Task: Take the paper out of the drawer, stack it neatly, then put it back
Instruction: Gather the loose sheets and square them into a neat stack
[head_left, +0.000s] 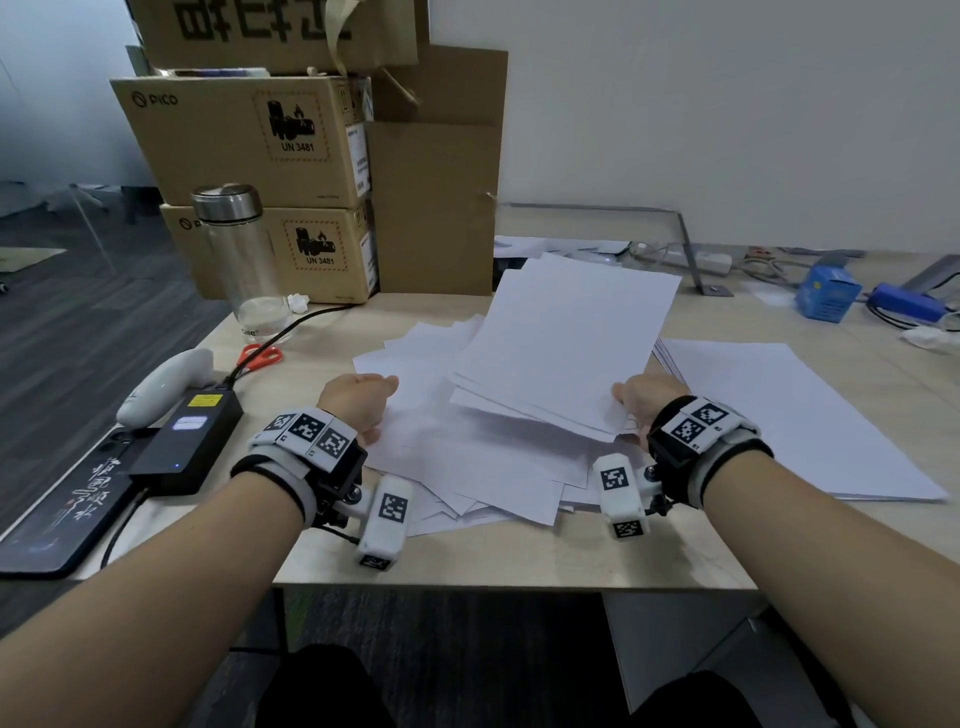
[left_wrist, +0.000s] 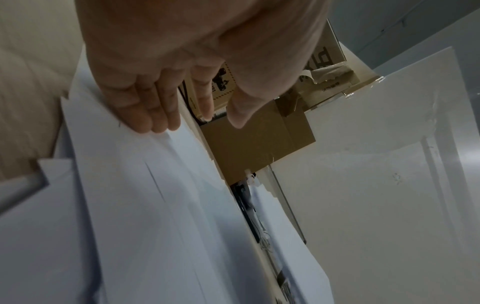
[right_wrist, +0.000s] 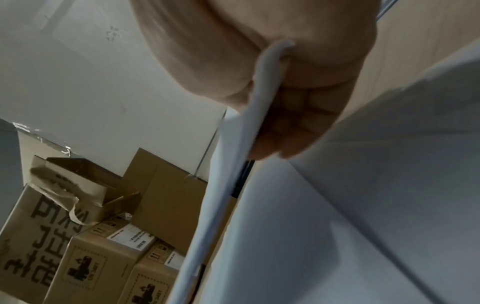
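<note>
Loose white sheets (head_left: 467, 467) lie fanned out across the middle of the desk (head_left: 519, 561). My right hand (head_left: 644, 400) pinches the near right corner of a bundle of several sheets (head_left: 566, 343) and holds it tilted above the pile. In the right wrist view the bundle's edge (right_wrist: 228, 185) runs between the thumb and fingers of that hand (right_wrist: 285, 102). My left hand (head_left: 358, 395) rests on the pile's left side. In the left wrist view its fingers (left_wrist: 155, 111) lie straight on the paper (left_wrist: 142, 195), thumb apart. A flatter stack of paper (head_left: 779, 415) lies to the right.
Cardboard boxes (head_left: 249, 135) stand stacked at the back left, with a clear bottle (head_left: 239, 260), orange scissors (head_left: 260, 356), a white controller (head_left: 166, 384) and a black power brick (head_left: 187, 441) in front. A blue box (head_left: 826, 291) and cables lie far right. A white cabinet (head_left: 675, 649) stands under the desk.
</note>
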